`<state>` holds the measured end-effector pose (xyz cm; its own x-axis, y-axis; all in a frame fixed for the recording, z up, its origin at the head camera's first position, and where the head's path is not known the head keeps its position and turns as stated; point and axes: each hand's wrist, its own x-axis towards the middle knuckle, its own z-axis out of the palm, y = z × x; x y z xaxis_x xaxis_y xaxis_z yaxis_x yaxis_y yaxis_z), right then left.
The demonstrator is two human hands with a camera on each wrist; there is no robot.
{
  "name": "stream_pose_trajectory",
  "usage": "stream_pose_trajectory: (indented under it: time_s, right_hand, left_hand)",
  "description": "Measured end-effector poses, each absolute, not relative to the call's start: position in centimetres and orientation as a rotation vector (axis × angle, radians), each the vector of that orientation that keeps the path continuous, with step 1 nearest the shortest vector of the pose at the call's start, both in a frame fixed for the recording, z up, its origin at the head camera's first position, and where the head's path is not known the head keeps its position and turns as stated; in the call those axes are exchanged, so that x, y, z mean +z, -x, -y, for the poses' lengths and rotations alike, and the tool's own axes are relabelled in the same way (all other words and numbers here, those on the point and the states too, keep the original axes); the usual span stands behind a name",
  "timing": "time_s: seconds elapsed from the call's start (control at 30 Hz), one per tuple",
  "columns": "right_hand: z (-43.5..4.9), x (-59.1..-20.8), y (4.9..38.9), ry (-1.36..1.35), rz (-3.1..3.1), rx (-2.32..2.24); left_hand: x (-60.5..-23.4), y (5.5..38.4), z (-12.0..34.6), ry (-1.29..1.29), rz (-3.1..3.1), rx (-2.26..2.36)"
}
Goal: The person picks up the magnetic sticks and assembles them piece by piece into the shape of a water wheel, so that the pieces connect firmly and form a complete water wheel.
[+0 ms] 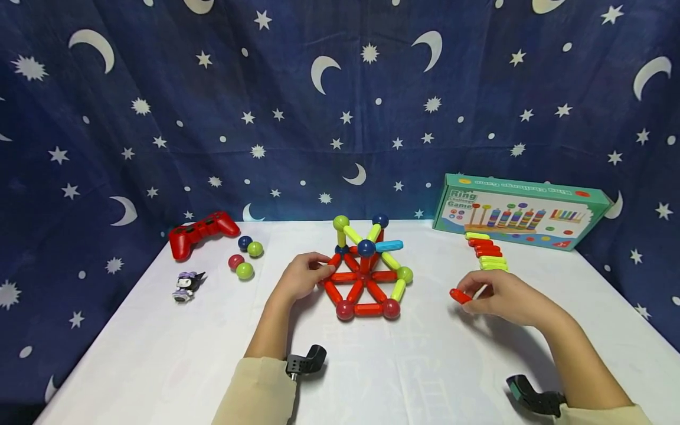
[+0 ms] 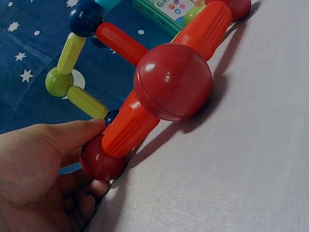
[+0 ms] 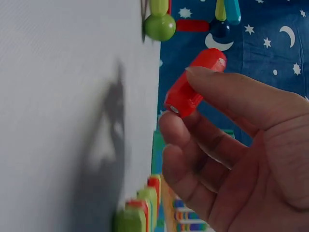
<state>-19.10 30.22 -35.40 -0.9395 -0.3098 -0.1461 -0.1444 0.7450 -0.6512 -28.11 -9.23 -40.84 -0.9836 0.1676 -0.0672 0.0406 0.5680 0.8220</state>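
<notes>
On the table stands a structure of magnetic rods and balls [image 1: 364, 275], with red rods forming a flat wheel and yellow-green, blue and red parts rising behind. My left hand [image 1: 304, 276] holds it at the left corner; in the left wrist view the thumb and fingers grip a red ball [image 2: 104, 159] beside a red rod [image 2: 129, 126]. To the right of the structure, my right hand [image 1: 502, 297] pinches a loose red magnetic rod [image 3: 197, 82] between thumb and fingers, raised above the table. One blue rod [image 1: 390, 245] sticks out sideways from a dark blue ball [image 1: 366, 248].
A row of red and yellow-green rods [image 1: 489, 251] lies beyond my right hand, before a ring game box [image 1: 523, 211]. At the left are several loose balls [image 1: 245, 271], a small figurine [image 1: 186, 286] and a red game controller [image 1: 203, 234]. A starry curtain [image 1: 297, 118] hangs behind.
</notes>
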Motion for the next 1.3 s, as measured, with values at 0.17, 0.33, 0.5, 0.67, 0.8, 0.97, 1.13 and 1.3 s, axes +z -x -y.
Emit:
stream_pose_trajectory:
  time_s: [0.17, 0.33, 0.5, 0.67, 0.8, 0.97, 1.13, 1.3]
  right_hand:
    - [-28.1, -35.6, 20.9, 0.346, -2.663, -1.184]
    - [-25.8, -36.2, 22.8, 0.291, -2.661, -1.35]
    - [-23.6, -37.2, 24.4, 0.279, -2.678, -1.424]
    - [-22.3, -37.8, 25.2, 0.26, -2.658, -1.458]
    - [-22.1, -38.2, 25.4, 0.23, -2.654, -1.459]
    - [-22.2, -38.4, 25.5, 0.194, -2.637, -1.463]
    - [-22.3, -38.7, 25.6, 0.165, -2.604, -1.466]
    - [-22.4, -39.0, 25.7, 0.152, -2.591, -1.475]
  left_hand:
    - [-40.8, 28.1, 9.3, -0.165, -2.655, 1.381]
    - [-40.8, 28.1, 9.2, -0.16, -2.646, 1.394]
    - [-40.8, 28.0, 9.3, -0.177, -2.645, 1.404]
    - [-40.8, 28.0, 9.4, -0.172, -2.651, 1.401]
    - [-40.7, 28.1, 9.2, -0.163, -2.639, 1.403]
    - [-40.5, 28.2, 9.1, -0.154, -2.637, 1.402]
    - [-40.2, 28.0, 9.7, -0.164, -2.661, 1.4]
    - [-38.2, 28.1, 13.3, -0.247, -2.77, 1.5]
